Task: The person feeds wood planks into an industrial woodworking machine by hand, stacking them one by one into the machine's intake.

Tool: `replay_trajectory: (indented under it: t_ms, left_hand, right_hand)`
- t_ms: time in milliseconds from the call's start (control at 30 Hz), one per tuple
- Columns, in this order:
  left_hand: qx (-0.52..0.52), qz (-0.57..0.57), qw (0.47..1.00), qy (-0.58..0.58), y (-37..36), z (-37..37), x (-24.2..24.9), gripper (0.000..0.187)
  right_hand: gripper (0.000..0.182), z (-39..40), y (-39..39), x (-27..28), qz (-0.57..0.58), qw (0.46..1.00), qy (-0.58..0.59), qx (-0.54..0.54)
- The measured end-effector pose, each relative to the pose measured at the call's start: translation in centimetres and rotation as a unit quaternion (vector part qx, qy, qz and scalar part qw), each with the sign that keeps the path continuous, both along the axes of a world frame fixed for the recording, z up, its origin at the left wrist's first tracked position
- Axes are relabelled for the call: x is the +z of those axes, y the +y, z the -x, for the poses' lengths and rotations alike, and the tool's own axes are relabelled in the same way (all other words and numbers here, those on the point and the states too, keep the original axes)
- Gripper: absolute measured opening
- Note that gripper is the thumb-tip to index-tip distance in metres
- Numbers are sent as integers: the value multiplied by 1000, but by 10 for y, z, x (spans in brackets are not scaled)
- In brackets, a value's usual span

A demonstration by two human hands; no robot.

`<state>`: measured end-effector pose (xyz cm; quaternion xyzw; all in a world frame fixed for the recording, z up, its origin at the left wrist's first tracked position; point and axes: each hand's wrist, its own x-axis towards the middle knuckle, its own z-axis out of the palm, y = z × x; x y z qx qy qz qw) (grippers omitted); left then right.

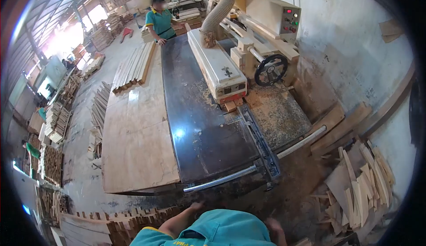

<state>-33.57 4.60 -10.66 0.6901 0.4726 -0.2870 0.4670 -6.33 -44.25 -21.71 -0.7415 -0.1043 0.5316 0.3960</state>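
Note:
My left hand (195,206) is low in the head view, just in front of the machine table's near edge and beside a stack of wooden strips (133,219). It is small and dark, and its fingers do not show clearly. My right hand (272,224) hangs at my other side, below the end of the metal fence (262,146); blur hides its fingers. Nothing can be made out in either hand. Ahead stands a saw machine with a dark metal table (213,148) and a long beige housing (217,66). A short wooden piece (230,107) pokes out under the housing's near end.
A co-worker (160,22) stands at the table's far end. Several long wooden strips (134,66) lie on the plywood side table (137,144). A ribbed hose (219,9), a handwheel (270,70) and a control box (289,21) belong to the machine. Offcuts (361,186) pile up at right.

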Motion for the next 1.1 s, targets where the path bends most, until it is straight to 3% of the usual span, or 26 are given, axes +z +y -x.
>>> replay_trajectory:
  t_ms: [33,67,200,233,267,300,367,400,433,467,600,667,733,867,933,1067,1100]
  left_hand:
    - [-71,4,997,28,-6,17,16,63]
    - [-63,0,998,31,-9,27,20,63]
    - [-205,-93,962,152,-37,81,11,57]
    - [-9,-88,994,64,-42,89,2,56]
    - [14,-93,993,71,-52,97,-1,56]
    - [275,27,956,103,-49,80,15,61]
    - [172,-99,979,-38,-68,77,6,63]
    - [410,5,905,-115,-93,50,56,59]
    - [316,-98,942,-55,-99,46,59,53]
    - [268,-98,953,-103,-104,50,53,52]
    - [311,-148,925,-158,-161,74,93,49]
    - [345,-149,909,-179,-187,101,89,47]
    - [438,-134,876,-152,-215,144,58,49]
    - [547,-142,824,-23,-293,231,7,54]
    - [644,-77,761,20,-331,262,-15,50]
    - [790,59,610,11,-385,293,-10,42]
    - [792,64,608,7,-392,304,-19,42]
  right_hand:
    - [42,8,-34,-26,-1,997,42,61]
    - [42,1,-16,28,-6,997,44,70]
    - [50,-18,-6,63,-12,992,126,-4]
    - [53,-23,-2,72,-12,989,147,-16]
    - [55,-31,1,78,-10,985,168,-22]
    - [57,-40,7,83,-7,982,189,-23]
    - [62,-59,25,90,4,973,229,-8]
    - [65,-64,36,83,12,968,250,5]
    - [67,-67,46,76,25,962,271,21]
    - [70,-69,53,70,41,955,290,36]
    - [80,-74,63,52,122,932,337,60]
    - [85,-99,50,-30,157,925,344,43]
    - [48,-88,106,17,84,976,192,62]
    - [58,-51,219,62,54,970,135,196]
    - [60,-20,266,91,3,949,164,268]
    - [51,88,350,191,-72,899,157,402]
    - [52,120,372,211,-79,887,154,428]
